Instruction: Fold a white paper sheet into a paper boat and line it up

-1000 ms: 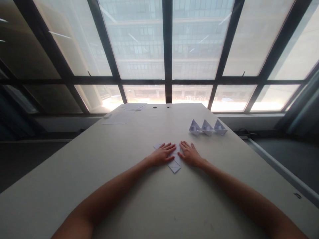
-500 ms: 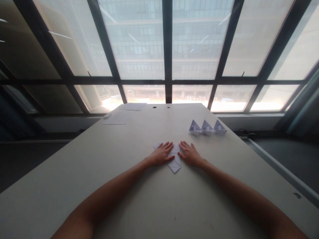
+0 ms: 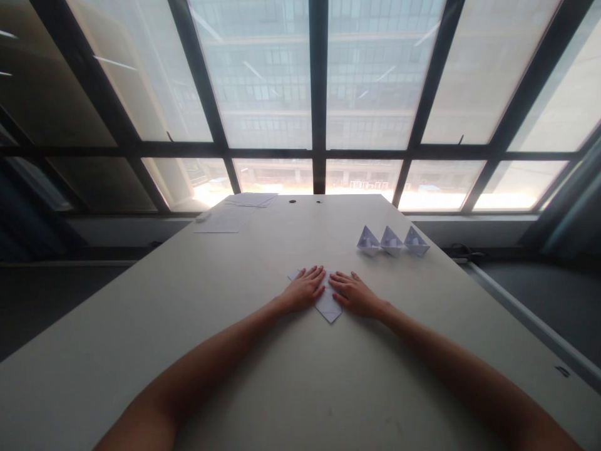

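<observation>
A folded sheet of white paper (image 3: 330, 309) lies flat on the white table (image 3: 263, 388), one pointed corner toward me. Across its left part rests my left hand (image 3: 304, 288), fingers stretched out and palm down. My right hand (image 3: 355, 293) lies flat over the paper's right edge, its fingers spread and pointing left. Both hands hide much of the paper; another corner peeks out beyond the left hand. Neither hand grips anything.
Three folded paper boats (image 3: 391, 242) stand in a row at the right, beyond my right hand. Loose paper sheets (image 3: 220, 220) lie at the far left of the table. Large windows (image 3: 272, 81) rise behind the far edge.
My right hand has slid left, its fingers now over more of the folded paper. The left hand stays nearly in place.
</observation>
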The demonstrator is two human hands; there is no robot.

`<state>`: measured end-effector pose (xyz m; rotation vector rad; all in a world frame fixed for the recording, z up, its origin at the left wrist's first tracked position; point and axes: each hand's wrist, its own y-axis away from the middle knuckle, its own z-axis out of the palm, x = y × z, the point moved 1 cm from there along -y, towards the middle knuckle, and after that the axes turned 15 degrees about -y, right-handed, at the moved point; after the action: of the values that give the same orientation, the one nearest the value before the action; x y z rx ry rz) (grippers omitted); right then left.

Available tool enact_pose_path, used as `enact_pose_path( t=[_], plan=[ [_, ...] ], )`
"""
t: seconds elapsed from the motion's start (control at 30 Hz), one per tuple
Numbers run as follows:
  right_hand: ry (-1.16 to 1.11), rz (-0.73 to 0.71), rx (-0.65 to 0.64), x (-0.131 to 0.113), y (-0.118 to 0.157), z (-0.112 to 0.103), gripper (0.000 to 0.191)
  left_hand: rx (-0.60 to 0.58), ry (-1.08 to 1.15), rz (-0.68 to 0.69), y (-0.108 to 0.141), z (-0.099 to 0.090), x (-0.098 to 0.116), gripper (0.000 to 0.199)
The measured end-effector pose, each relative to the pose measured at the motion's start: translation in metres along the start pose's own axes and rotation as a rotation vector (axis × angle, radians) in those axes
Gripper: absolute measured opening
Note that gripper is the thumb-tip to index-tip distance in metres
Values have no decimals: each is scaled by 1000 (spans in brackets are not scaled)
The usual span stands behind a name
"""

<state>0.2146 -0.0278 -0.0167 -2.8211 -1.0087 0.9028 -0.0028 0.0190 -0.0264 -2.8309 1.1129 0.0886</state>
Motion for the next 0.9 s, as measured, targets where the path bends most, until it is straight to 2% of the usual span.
enact_pose_path(
  t=[0.2, 0.5, 0.73, 0.9],
  plan=[
    [-12, 20, -50, 6, -1, -5, 56, 26, 64, 82, 0, -4, 0, 55],
    [-12, 133, -60, 22, -2, -11, 51, 86, 127, 235, 3, -10, -2, 59],
    [-12, 162, 26, 33, -2, -9, 46, 40, 144, 343, 6, -19, -2, 76],
    [-23, 76, 213, 34, -1, -7, 34, 36, 186, 382, 6, -23, -2, 75]
  ],
)
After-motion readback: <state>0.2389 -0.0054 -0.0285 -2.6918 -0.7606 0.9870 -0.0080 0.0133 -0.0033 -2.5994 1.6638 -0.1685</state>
